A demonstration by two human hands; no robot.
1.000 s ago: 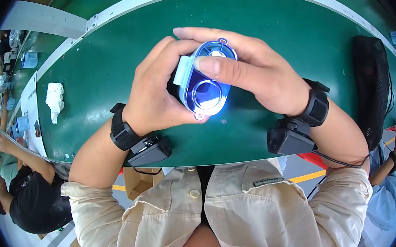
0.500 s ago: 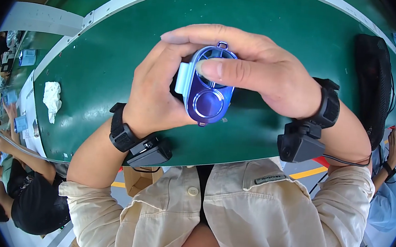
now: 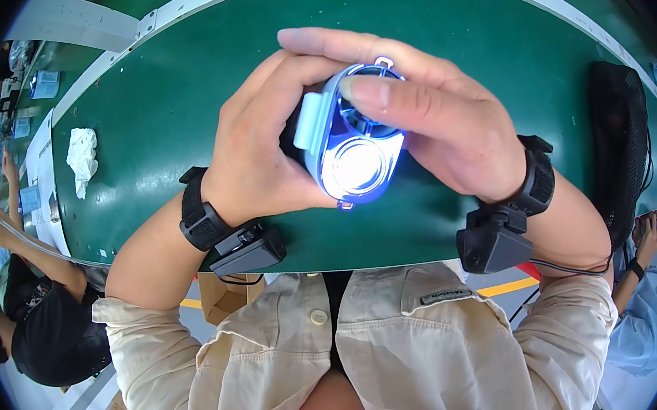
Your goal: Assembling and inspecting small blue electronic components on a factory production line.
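Over the middle of the green table I hold a small blue handheld light [image 3: 321, 137] with both hands. It has an oval face, a pale blue clip-like piece on its left side and small loops at its far and near ends. The round lamp at its near end glows bright white. My left hand [image 3: 260, 131] wraps its left side, thumb below and fingers at the far side. My right hand [image 3: 451, 126] closes round the far right side, its thumb lying across the round spoked opening above the lamp. The underside is hidden by my hands.
A crumpled white tissue [image 3: 81, 163] lies on the green tabletop [image 3: 152, 148] at left. A long black mesh pouch [image 3: 619, 146] lies at the right. A cardboard box [image 3: 223, 299] is below the near edge. Other people [image 3: 55, 329] sit at both sides.
The lamp was dark and now shines white. Both hands and the light have shifted slightly, and the light has tilted a little, its near end moving right.
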